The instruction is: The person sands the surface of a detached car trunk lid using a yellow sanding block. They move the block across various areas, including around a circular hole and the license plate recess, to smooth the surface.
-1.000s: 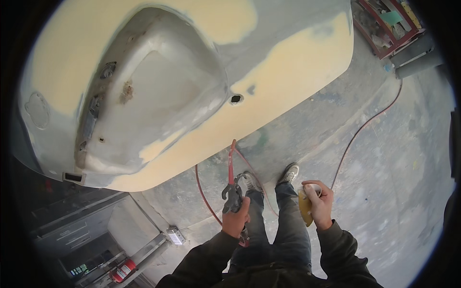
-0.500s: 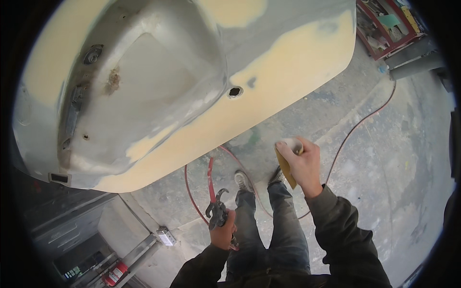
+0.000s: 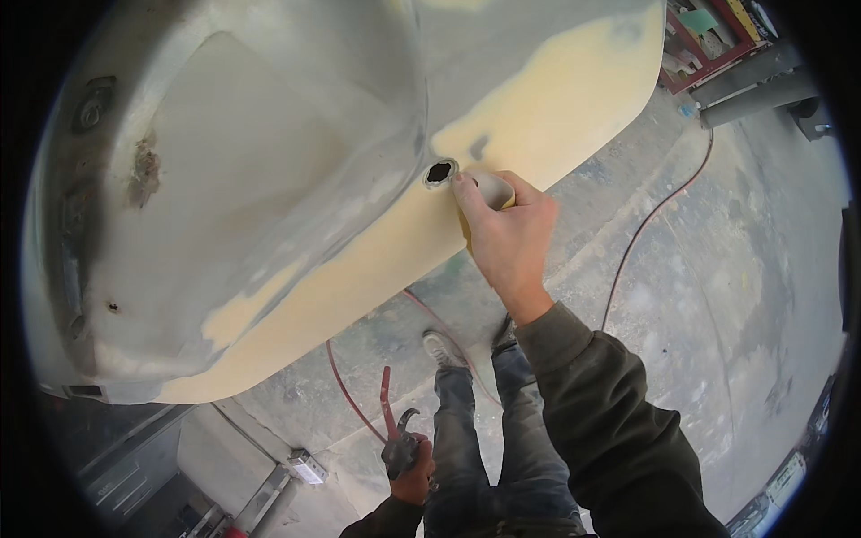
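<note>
Against the filler-coated grey car body panel (image 3: 269,206), the right hand (image 3: 507,238) pinches a folded yellow sandpaper sheet (image 3: 495,193), probably thin, floppy, best gripped folded; the left hand (image 3: 414,475) grips a dark air blow gun (image 3: 399,444).

This is an auto body workshop. A large car body panel (image 3: 269,197), sanded grey and patched with yellow filler, fills the space above and left of both hands. A red air hose (image 3: 646,224) snakes across the dusty concrete floor (image 3: 717,359) right of the right hand, and a red metal rack (image 3: 708,45) stands beyond it.
</note>
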Motion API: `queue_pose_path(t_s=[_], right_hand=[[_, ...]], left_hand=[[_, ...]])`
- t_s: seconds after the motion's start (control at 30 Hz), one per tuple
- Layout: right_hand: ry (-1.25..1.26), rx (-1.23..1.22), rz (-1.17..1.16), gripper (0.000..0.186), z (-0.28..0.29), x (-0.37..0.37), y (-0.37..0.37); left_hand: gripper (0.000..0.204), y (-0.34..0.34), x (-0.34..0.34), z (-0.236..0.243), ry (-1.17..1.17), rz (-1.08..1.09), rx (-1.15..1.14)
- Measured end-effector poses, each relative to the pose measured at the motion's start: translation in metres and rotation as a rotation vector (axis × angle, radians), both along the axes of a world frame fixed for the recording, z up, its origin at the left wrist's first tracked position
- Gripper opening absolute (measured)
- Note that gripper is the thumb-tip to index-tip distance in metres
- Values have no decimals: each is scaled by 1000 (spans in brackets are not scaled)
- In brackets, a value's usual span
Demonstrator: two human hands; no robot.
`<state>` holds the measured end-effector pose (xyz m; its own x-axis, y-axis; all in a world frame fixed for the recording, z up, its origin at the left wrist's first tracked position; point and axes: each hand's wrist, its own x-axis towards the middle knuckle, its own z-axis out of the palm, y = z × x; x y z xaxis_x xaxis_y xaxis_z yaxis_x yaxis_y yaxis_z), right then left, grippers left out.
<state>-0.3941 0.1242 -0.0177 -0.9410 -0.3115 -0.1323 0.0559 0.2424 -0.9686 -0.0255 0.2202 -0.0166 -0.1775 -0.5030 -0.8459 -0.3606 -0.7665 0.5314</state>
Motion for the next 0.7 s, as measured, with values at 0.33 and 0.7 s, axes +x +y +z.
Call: queue_pose_path(t_s=[0.33, 0.7], right_hand=[[66, 48, -94, 23, -1, 15, -9], [-1103, -674, -236, 20, 29, 28, -27]], left_hand=[[14, -30, 14, 2, -15, -61, -23], [18, -29, 12, 0, -49, -202, -2]])
